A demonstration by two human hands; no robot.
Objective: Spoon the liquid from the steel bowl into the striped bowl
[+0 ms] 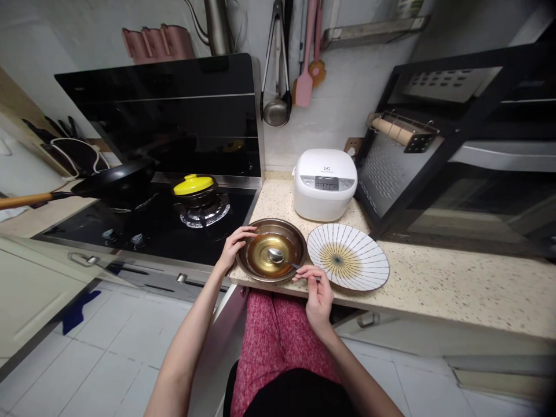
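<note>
A wide metal bowl (297,238) stands at the counter's front edge, holding a yellowish, clear liquid (263,267). My left hand (236,246) grips the bowl's left rim, fingertips reaching over the inside. Pinched by its handle in my right hand (318,294) is a metal spoon (275,255). The spoon's head is over the middle of the bowl; whether it dips into the liquid I cannot tell. Just right of the bowl lies a white oval plate (371,263) with dark radiating lines, and a yellowish pool of liquid shows around its centre.
A white rice cooker (325,194) sits behind the plate. To the left, the black gas stove (163,234) carries a yellow-lidded pot (194,188) and a wok (117,180) with a wooden handle. Utensils, including a pink spatula (304,87), hang on the wall. A black rack (386,191) borders the right.
</note>
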